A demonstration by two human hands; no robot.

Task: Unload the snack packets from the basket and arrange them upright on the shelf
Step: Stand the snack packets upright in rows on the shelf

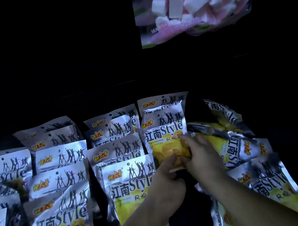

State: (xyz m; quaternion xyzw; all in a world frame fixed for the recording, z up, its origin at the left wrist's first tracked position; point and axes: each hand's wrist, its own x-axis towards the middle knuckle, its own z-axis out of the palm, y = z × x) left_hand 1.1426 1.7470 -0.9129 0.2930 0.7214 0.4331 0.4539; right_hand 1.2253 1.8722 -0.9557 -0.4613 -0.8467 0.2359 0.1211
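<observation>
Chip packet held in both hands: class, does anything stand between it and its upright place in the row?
Nothing visible does. The chip packet stands upright against its row, with the left hand and right hand holding its lower end. Tilted packets lie close on the right, beside it, not in front.

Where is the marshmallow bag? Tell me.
In the head view the marshmallow bag shows at the upper right, well above the rows of snack packets and over the upright packet being held.

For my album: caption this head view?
Left hand and right hand hold a silver snack packet upright beside rows of packets.
</observation>
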